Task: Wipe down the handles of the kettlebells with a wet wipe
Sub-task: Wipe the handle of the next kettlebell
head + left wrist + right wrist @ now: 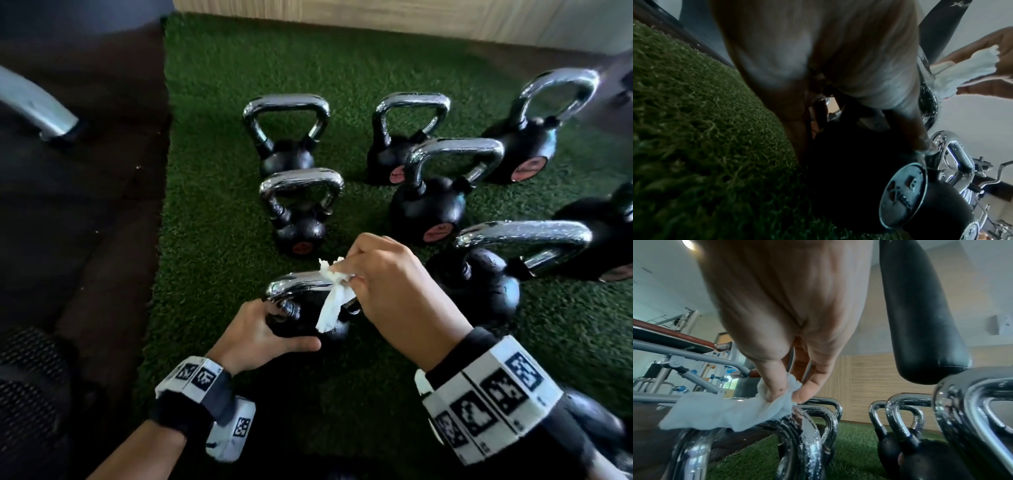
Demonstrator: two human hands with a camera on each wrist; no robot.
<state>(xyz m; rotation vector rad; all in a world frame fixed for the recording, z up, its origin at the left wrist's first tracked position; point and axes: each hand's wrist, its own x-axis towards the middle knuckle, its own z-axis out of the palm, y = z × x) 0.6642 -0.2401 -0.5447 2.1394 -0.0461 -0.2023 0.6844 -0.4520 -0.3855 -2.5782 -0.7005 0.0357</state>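
Several black kettlebells with chrome handles stand on green turf. My left hand [270, 329] grips the round body of the nearest kettlebell [308, 318], thumb along its near side. My right hand [370, 274] pinches a crumpled white wet wipe [334, 291] against that kettlebell's chrome handle [294, 282], with a loose tail hanging down. In the right wrist view the wet wipe [731, 408] lies over the wet chrome handle [801, 431] under thumb and finger. The left wrist view shows the wet wipe [966, 71] held beyond my palm.
Other kettlebells stand beyond and to the right: a small one [298, 212], a mid one [431, 202], a large one [486, 270] close beside my right wrist. Dark rubber flooring [85, 205] and a grey machine foot [37, 109] lie left. A black punching bag [920, 313] hangs nearby.
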